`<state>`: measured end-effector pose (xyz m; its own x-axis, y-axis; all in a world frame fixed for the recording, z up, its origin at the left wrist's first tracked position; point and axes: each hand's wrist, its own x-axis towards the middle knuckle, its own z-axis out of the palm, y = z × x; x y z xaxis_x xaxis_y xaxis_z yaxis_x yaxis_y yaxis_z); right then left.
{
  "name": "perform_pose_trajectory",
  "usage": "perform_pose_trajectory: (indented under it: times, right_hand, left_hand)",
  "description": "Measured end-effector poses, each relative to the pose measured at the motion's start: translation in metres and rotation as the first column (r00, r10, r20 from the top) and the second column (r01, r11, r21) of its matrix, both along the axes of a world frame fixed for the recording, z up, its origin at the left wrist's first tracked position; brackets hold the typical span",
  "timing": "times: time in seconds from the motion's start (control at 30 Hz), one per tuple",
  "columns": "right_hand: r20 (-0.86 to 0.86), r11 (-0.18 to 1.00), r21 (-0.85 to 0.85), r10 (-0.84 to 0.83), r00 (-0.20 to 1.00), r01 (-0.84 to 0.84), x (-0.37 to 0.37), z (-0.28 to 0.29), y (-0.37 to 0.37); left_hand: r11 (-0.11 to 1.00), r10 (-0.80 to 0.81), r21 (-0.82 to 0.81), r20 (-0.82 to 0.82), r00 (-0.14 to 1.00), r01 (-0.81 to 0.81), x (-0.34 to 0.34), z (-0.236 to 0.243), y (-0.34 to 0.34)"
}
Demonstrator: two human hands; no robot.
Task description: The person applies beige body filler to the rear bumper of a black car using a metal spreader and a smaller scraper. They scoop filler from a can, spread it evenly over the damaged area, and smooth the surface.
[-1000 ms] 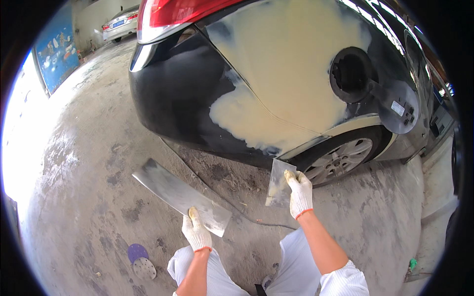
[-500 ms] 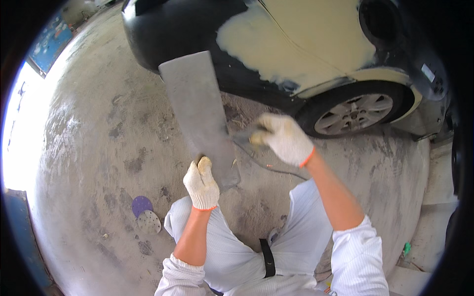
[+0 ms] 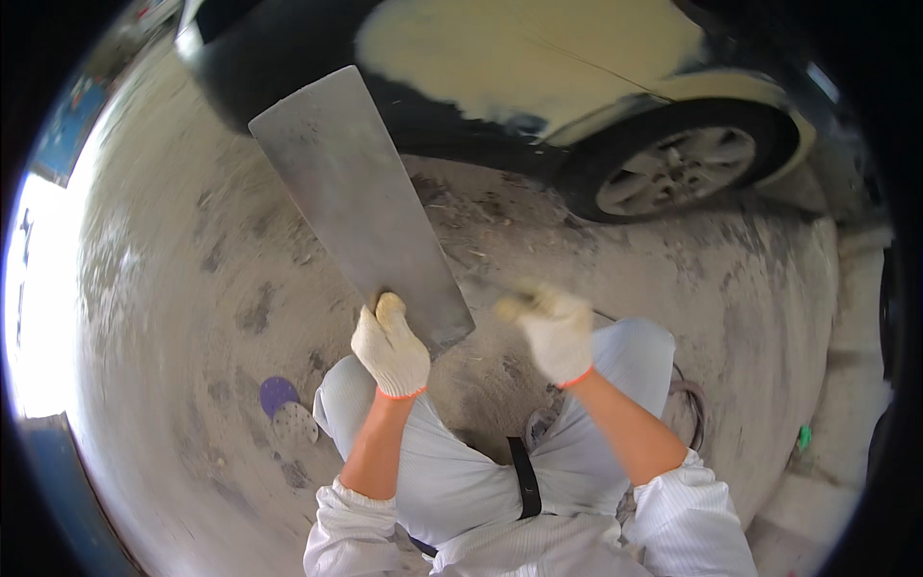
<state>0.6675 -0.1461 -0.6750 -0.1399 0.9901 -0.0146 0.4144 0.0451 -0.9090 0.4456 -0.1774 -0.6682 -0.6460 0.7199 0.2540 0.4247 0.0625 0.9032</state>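
My left hand (image 3: 389, 351), in a white knit glove, grips the near end of a long grey metal plate (image 3: 361, 207), held tilted upward. Just to its right, my gloved right hand (image 3: 543, 332) is pinched on a thin putty scraper (image 3: 481, 284), smeared by motion and seen almost edge-on beside the plate's lower end. Beyond them stands a dark car's rear side (image 3: 269, 67) with a broad beige putty patch (image 3: 519, 53) above the wheel (image 3: 673, 168).
The stained concrete floor (image 3: 202, 317) holds two sanding discs (image 3: 279, 394) at my left, a hose (image 3: 690, 404) at my right and a small green object (image 3: 804, 438). My bent knees (image 3: 630, 365) frame the lower middle. A blue panel (image 3: 77, 490) stands at the left edge.
The view has tilted down, so the car sits higher. My left hand has swung the plate from lying crosswise to pointing up; my right hand has moved lower, beside the plate's near end.
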Motion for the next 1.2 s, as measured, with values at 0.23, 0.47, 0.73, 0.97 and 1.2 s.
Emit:
perform_pose_trajectory:
  times: [0.23,0.47,0.73,0.97,1.2]
  right_hand:
    - [0.408,0.961,0.016,-0.257,0.876,0.274,0.066,0.122,0.000]
    - [0.674,0.948,-0.268,0.058,0.736,0.171,0.106,0.104,-0.064]
    - [-0.026,0.632,-0.047,-0.775,0.631,0.774,0.204,0.146,-0.199]
    - [-0.172,0.562,-0.453,-0.817,0.551,0.692,0.299,0.176,-0.375]
    - [0.536,-0.036,-0.239,-0.838,0.101,0.970,0.433,0.036,-0.611]
  left_hand:
    - [0.813,-0.309,0.379,-0.360,0.880,0.441,0.070,0.027,0.039]
    - [0.559,-0.556,0.419,-0.451,0.698,0.716,0.148,0.055,0.057]
    - [-0.096,-0.645,0.307,0.705,-0.294,0.947,0.271,0.097,-0.030]
    - [-0.274,-0.362,0.339,0.831,-0.423,0.900,0.409,0.097,-0.153]
    - [-0.335,-0.549,0.035,0.805,-0.226,0.942,0.462,0.008,-0.249]
